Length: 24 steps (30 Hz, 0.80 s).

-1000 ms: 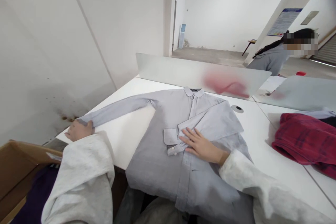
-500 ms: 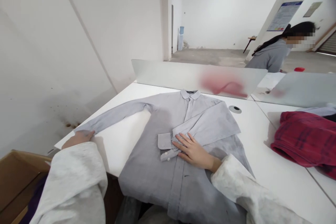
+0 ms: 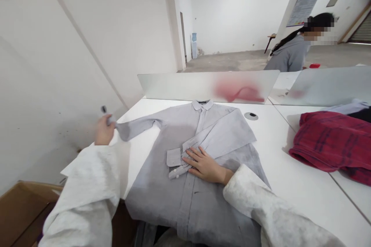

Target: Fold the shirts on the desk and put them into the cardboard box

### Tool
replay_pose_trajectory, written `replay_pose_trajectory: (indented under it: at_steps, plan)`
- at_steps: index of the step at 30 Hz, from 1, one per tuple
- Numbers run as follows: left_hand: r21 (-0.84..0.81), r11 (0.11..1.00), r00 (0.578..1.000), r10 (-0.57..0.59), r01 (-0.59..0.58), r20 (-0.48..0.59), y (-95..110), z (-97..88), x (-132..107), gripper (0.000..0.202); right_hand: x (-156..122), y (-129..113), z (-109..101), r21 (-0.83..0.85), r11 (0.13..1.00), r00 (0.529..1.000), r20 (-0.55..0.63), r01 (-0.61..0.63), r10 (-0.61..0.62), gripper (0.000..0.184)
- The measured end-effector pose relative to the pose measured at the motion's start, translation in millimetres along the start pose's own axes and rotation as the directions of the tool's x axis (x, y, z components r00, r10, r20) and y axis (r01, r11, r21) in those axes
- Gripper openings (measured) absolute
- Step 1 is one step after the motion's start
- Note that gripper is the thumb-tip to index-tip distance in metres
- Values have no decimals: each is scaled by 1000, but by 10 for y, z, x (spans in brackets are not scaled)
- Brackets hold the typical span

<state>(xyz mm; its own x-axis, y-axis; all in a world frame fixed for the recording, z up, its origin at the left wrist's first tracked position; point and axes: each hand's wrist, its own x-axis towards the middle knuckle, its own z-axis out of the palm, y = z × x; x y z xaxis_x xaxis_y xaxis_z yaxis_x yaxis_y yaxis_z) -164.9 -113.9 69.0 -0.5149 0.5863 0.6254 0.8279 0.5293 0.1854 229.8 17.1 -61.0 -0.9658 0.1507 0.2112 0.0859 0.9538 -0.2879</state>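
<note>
A grey button-up shirt (image 3: 174, 177) lies front side up on the white table, its collar (image 3: 202, 104) at the far side and its hem over the near edge. Its right-hand sleeve is folded across the chest, the cuff (image 3: 174, 158) near the button placket. My right hand (image 3: 207, 166) rests flat on that folded sleeve, fingers spread. Off to the left, my left hand (image 3: 104, 129) is closed around the cuff end of the other sleeve (image 3: 139, 124), raised above the table. That hand is slightly blurred.
A frosted divider (image 3: 179, 85) runs along the table's back edge. Red plaid cloth (image 3: 330, 142) is heaped at the right, near a round cable grommet (image 3: 251, 116). A cardboard box (image 3: 20, 208) stands at lower left. Beyond the divider is a person (image 3: 292, 50) in grey.
My left hand has lifted the sleeve's cuff end off the table, moving up and away from me. My right hand stays on the folded sleeve. The view has shifted slightly.
</note>
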Motion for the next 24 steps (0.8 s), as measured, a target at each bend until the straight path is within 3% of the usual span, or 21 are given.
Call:
replay_pose_trajectory:
  at_steps: [3, 4, 6, 8, 10, 12, 15, 17, 22, 24]
  plan:
    - [-113, 980, 981, 176, -166, 84, 744, 99, -149, 36, 11, 30, -18, 162, 986, 999, -16, -29, 32, 53]
    - [-224, 939, 947, 294, -261, 129, 1019, 115, -267, 36, 18, 51, -31, 267, 962, 996, -39, -62, 75, 54]
    - [-408, 795, 822, 547, -449, 161, 1538, 126, -573, 35, 36, 110, -64, 541, 829, 968, -106, -137, 230, 55]
    - [-508, 607, 626, 764, -612, 159, 1939, 142, -915, 33, 52, 179, -99, 781, 607, 900, -146, -149, 410, 56]
    - [-577, 453, 462, 875, -680, 143, 2183, 201, -1235, 30, 58, 235, -133, 900, 418, 842, -126, -126, 525, 56]
    - [-636, 381, 390, 911, -671, 135, 2296, 308, -1486, 28, 55, 262, -163, 949, 284, 803, -63, -135, 593, 58]
    - [-682, 359, 387, 914, -637, 120, 2335, 475, -1688, 27, 38, 254, -200, 982, 132, 730, 10, -137, 684, 75]
    - [-692, 370, 416, 903, -620, 110, 2332, 536, -1715, 27, 26, 246, -218, 988, 106, 705, 6, -116, 709, 80]
    - [-710, 493, 515, 830, -503, 212, 2305, 537, -1666, 26, 9, 284, -212, 961, 190, 781, 38, -198, 623, 50]
    - [-706, 519, 539, 811, -482, 228, 2291, 543, -1665, 25, 0, 296, -198, 937, 259, 765, 13, -234, 644, 41]
